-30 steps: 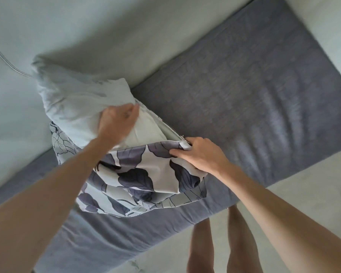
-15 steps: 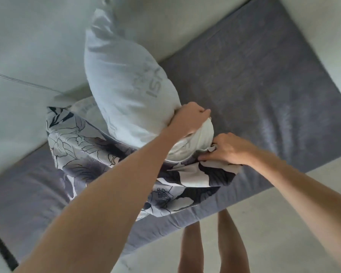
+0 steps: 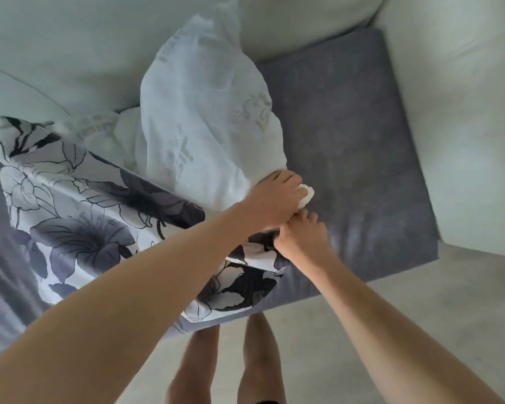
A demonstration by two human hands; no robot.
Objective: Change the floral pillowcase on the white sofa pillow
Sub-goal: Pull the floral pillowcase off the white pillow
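Hands (image 3: 274, 204) pull pillow (image 3: 204, 118) from floral pillowcase (image 3: 79, 217)

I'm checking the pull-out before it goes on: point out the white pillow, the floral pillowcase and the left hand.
white pillow (image 3: 204, 118): head view, on its bare upper body.
floral pillowcase (image 3: 70, 205): head view, on the flat printed panel.
left hand (image 3: 274, 199): head view, on the back of the hand gripping the pillow's corner.

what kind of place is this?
Probably a home living room: a white sofa with a grey seat cushion, and a white pillow being pulled out of a floral pillowcase.
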